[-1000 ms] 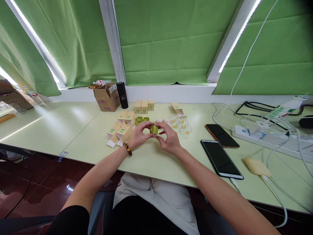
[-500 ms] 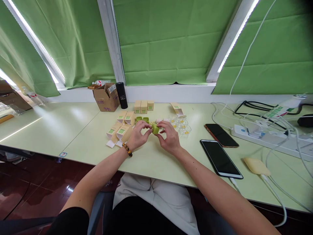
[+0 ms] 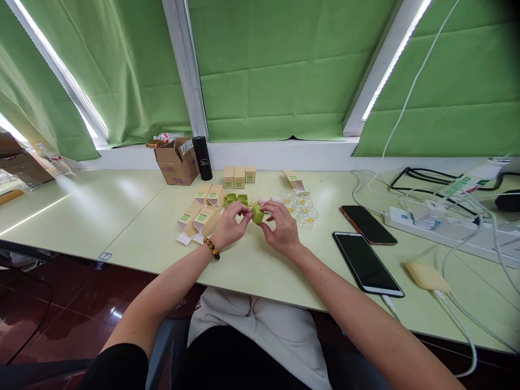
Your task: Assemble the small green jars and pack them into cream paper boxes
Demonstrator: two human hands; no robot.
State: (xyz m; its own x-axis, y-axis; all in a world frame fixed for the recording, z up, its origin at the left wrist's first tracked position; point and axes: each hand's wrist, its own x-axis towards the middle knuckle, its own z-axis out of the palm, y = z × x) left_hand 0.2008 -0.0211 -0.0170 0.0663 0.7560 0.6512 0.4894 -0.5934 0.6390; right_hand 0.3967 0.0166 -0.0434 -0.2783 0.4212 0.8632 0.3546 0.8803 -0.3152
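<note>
Between the thumb and fingers of my right hand (image 3: 281, 226) is a small, rounded green container (image 3: 257, 214), held just above the table. My left hand (image 3: 231, 225), with a beaded bracelet on its wrist, is closed in a pinch against the container's left side; what its fingertips grip is too small to make out. Several similar green containers (image 3: 236, 199) stand just beyond the left hand. Past the right hand are several clear plastic cups (image 3: 303, 203) with yellow spots inside. Left of my hands lie several small beige boxes (image 3: 206, 219), some with flaps open.
More beige boxes (image 3: 239, 177) stand at the back, and an opened one (image 3: 296, 182) lies farther right. A cardboard box (image 3: 176, 165) and a black bottle (image 3: 202, 158) are back left. Two phones (image 3: 368, 264), a power strip (image 3: 450, 233) and tangled cables occupy the right side.
My left fingertips have shifted slightly along the container's side, and the container has turned a little in my right hand. Everything else stays put.
</note>
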